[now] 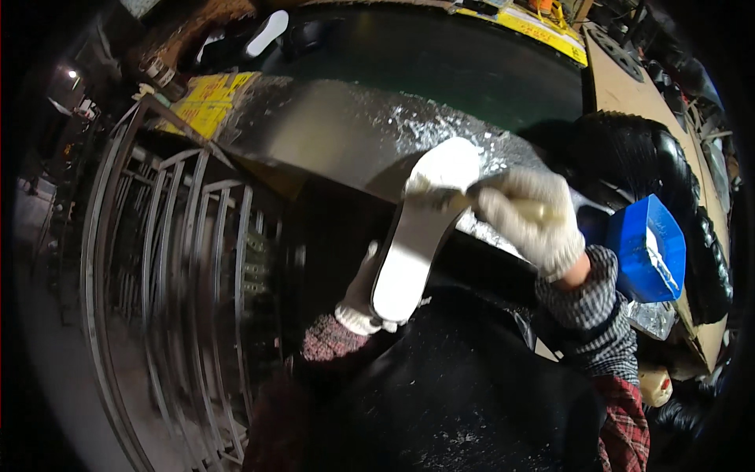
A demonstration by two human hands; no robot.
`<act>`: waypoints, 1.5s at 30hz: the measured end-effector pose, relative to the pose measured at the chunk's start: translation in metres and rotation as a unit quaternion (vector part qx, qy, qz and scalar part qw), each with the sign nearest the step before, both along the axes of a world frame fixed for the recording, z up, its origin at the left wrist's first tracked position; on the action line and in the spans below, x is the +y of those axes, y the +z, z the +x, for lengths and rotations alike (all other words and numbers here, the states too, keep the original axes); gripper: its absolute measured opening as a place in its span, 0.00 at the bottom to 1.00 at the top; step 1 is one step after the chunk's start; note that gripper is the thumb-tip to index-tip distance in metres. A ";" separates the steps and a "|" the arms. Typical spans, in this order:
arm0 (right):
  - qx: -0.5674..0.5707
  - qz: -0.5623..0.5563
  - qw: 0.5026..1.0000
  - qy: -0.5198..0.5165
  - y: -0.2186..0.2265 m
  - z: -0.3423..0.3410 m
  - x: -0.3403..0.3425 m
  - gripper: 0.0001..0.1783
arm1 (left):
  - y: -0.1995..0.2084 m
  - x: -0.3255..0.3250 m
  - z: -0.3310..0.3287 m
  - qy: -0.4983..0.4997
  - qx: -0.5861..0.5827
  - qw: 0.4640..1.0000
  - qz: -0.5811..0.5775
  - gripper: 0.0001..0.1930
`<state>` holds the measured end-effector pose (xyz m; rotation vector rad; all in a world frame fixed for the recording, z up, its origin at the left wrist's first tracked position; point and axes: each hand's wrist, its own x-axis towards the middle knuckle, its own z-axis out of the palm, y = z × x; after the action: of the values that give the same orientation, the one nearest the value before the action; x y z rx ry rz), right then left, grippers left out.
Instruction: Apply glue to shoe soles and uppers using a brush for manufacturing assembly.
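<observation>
My left hand, in a pale work glove, grips a white shoe sole from beneath and along its left side near the lower end. Most of its fingers are hidden behind the sole, which slants up and away to the right. My right hand, in a cream knit glove, is closed around the handle of a brush. The brush head lies across the narrow middle of the sole and appears to touch it. To the right stands a blue tub with white residue inside.
A dark workbench with white smears lies ahead, with yellow printed sheeting at its left corner. Another white sole rests at the far left. A metal rack stands at left. Shiny black items are heaped at right.
</observation>
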<state>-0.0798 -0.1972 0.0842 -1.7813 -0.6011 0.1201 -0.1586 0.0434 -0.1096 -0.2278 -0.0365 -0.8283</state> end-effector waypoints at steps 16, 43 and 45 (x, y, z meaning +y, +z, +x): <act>0.215 0.102 0.971 -0.017 -0.055 -0.019 -0.045 0.18 | 0.003 0.007 -0.009 0.061 -0.015 0.992 0.106 0.33; -0.273 -0.031 0.876 -0.398 -0.019 -0.111 -0.229 0.16 | 0.130 -0.008 0.211 0.358 0.044 0.771 0.524 0.24; -0.201 0.135 0.822 -0.515 -0.038 -0.140 -0.247 0.17 | 0.121 -0.062 0.233 0.261 -0.121 0.797 0.530 0.21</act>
<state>-0.2200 -0.4441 0.0464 -1.6323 0.1337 -1.0586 0.0740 -0.0182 0.0112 0.9299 0.1247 -0.2195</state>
